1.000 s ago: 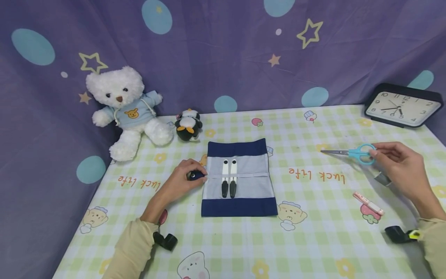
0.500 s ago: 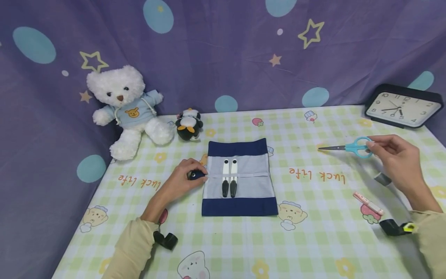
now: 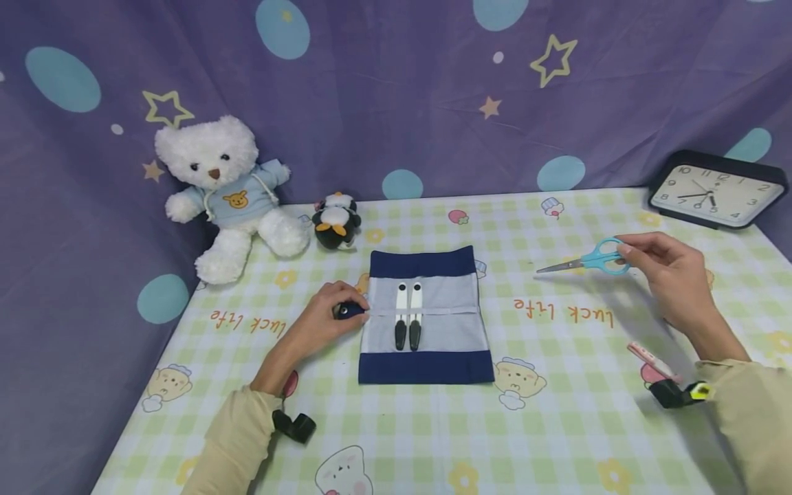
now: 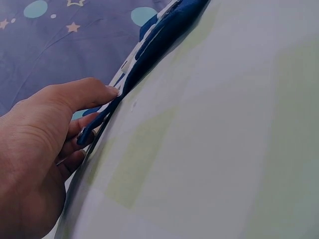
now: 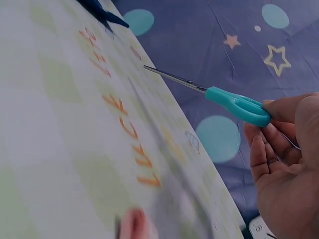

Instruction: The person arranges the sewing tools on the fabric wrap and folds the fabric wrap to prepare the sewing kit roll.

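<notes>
A navy-and-grey fabric tool roll (image 3: pixel 427 368) lies spread on the table. Two slim white tools with black ends (image 3: pixel 409 316) sit side by side under its elastic strap. At the roll's left edge, my left hand (image 3: pixel 322 313) pinches the small dark tab (image 3: pixel 348 311); in the left wrist view the thumb lies on top and the fingers below. Over the right part of the table, my right hand (image 3: pixel 671 275) holds light-blue-handled scissors (image 3: pixel 597 261) by the handle loops, also seen in the right wrist view as scissors (image 5: pixel 234 102) raised above the cloth. Their blades look closed and point left.
A pink-and-white stick-like item (image 3: pixel 650 359) lies below the right hand, partly covered by the wrist camera. A white teddy bear (image 3: pixel 232 199) and a penguin toy (image 3: pixel 335 221) sit at the back left. A black clock (image 3: pixel 718 189) stands at the back right.
My right hand has carried the scissors left toward the roll; the grey object on the table near it is now hidden behind the hand. My left hand has stayed on the tab.
</notes>
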Available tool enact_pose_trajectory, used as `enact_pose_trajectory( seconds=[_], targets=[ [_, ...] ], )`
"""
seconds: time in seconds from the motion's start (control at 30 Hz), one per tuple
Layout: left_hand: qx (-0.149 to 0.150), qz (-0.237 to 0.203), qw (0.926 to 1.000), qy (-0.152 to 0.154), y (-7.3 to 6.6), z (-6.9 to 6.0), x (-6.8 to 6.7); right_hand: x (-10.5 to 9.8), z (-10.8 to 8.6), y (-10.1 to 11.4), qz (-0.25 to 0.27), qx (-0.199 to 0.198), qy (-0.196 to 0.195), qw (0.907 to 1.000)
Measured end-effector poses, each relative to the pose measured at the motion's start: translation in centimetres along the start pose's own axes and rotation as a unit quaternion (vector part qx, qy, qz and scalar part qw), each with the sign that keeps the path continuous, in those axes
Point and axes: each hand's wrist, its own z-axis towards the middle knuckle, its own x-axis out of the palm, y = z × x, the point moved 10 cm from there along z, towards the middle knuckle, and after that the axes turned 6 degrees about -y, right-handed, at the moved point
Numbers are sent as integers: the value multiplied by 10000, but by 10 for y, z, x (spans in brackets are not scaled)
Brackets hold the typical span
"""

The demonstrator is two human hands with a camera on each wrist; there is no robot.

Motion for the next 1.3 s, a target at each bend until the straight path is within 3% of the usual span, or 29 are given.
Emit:
enact_pose_trajectory(
  seconds=[0.57, 0.8, 1.3],
  targets=[
    [14, 28, 10000, 16, 1, 0, 0, 80, 7, 15, 135, -330, 762, 9965],
    [-14, 23, 10000, 29, 1, 1, 1, 108, 9, 19, 655, -290, 1098, 9914],
    [12, 64, 10000, 20, 1, 1, 0, 157, 10, 3, 167, -123, 1472, 9889]
  ],
)
